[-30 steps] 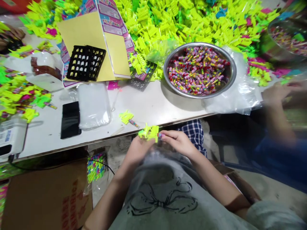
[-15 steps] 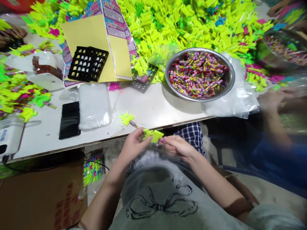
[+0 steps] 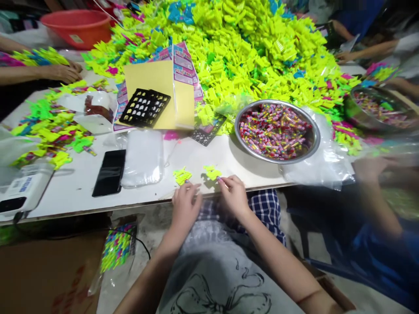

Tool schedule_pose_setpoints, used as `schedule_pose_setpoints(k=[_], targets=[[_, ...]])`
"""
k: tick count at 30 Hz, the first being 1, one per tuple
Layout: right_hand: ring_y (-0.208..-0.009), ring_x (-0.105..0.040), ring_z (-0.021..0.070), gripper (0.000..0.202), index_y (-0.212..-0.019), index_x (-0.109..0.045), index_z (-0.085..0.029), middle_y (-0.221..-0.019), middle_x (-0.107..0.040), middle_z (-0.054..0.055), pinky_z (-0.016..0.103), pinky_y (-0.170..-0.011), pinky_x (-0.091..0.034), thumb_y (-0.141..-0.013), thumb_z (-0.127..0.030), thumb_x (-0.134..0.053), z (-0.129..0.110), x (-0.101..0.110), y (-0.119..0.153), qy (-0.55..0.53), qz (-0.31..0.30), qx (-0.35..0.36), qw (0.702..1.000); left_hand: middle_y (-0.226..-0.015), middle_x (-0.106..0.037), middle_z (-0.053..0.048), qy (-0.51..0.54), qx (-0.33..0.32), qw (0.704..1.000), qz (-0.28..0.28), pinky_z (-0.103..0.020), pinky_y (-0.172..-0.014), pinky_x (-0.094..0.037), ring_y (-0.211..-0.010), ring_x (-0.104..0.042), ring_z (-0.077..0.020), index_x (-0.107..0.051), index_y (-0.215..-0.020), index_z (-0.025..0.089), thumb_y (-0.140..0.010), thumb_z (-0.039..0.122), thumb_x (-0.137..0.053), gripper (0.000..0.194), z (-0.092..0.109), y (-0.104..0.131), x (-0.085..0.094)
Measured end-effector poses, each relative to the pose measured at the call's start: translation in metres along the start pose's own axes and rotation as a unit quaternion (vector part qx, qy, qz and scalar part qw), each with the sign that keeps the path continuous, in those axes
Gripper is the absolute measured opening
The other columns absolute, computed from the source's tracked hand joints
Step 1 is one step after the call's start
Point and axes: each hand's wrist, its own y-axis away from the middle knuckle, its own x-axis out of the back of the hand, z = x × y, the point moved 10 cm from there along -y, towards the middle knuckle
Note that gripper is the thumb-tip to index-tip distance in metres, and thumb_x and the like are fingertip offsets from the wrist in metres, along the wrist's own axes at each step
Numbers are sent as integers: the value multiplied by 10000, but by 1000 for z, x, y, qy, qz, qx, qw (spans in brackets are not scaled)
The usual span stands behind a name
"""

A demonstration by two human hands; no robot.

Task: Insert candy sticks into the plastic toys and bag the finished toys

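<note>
A yellow plastic toy piece is at the table's front edge, with a small candy tube at its lower right end. My right hand is closed, pinching that tube between thumb and fingertips. To the left lies a second yellow toy piece, its own tube mostly covered by fingers. My left hand is over that tube's end, fingers slightly apart and thumb standing off; contact is hard to make out.
A steel bowl of wrapped candy tubes stands right of centre. Behind it rises a heap of yellow pieces. A stack of clear bags, a black phone and printed cards lie left. Co-workers' hands show at the sides.
My hands have parted and moved forward to the table edge. The toy piece between them has gone to my right hand alone; my left hand has reached the other piece. The view has tilted up.
</note>
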Motion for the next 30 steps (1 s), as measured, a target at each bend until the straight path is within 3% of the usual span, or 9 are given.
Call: schedule_pose_setpoints(k=[4,8,14,21,24,26,27,30], targets=[[-797,-518,170,227,-934,-656,-210,-773,-588,29,301,-755,-296,-849,-322,-477,-2,-20,-8,128,5,17,992,-1014,-534,-64,-33,-20,999,-18,-388,-857,-393,-979,-498,-228,-607,-907,217,-806,250,-478,168,-5,7,-13],[-872,-519,190,264,-1041,-589,-192,-883,-619,37,305,-786,-281,-794,-265,-535,2,-28,-1,166,-9,27,986,-1018,-527,-63,-8,-47,999,-13,-364,-854,-397,-980,-500,-209,-605,-884,209,-801,199,-469,159,-8,11,-13],[-835,-529,190,131,-850,-638,-216,-824,-629,22,301,-757,-281,-785,-265,-535,13,-30,-4,165,-32,7,986,-1014,-526,-75,-3,-46,999,15,-364,-856,-404,-974,-497,-209,-570,-1002,186,-800,178,-461,229,-22,9,-8],[-825,-554,191,181,-915,-616,-198,-849,-649,34,309,-757,-302,-803,-313,-533,-18,-80,-26,157,-49,10,986,-995,-516,-86,-25,-38,999,29,-373,-830,-434,-944,-518,-218,-569,-1015,171,-810,214,-438,247,-41,0,6],[-827,-569,181,197,-918,-625,-203,-846,-663,31,300,-766,-321,-815,-343,-533,-39,-94,-26,139,-82,58,985,-1018,-514,-90,-37,-44,998,25,-381,-827,-443,-950,-524,-223,-556,-1046,169,-815,247,-433,273,-50,-1,6],[-818,-580,155,189,-895,-636,-222,-842,-671,10,277,-773,-335,-836,-350,-509,-50,-80,-32,132,-83,99,983,-1034,-514,-89,-38,-50,998,26,-385,-821,-450,-950,-528,-224,-544,-1064,175,-815,259,-431,287,-55,-3,4],[-809,-585,143,184,-883,-641,-230,-840,-673,-1,263,-772,-343,-845,-340,-498,-51,-64,-40,143,-70,108,981,-1032,-517,-88,-35,-56,997,32,-389,-815,-454,-945,-531,-226,-544,-1061,179,-814,262,-431,284,-55,-5,5],[-818,-590,137,212,-895,-647,-218,-880,-675,12,244,-764,-362,-869,-263,-441,-34,16,-79,212,5,84,974,-1024,-525,-81,-16,-88,994,70,-419,-814,-452,-947,-529,-236,-546,-1042,211,-818,268,-429,260,-42,-9,28]])
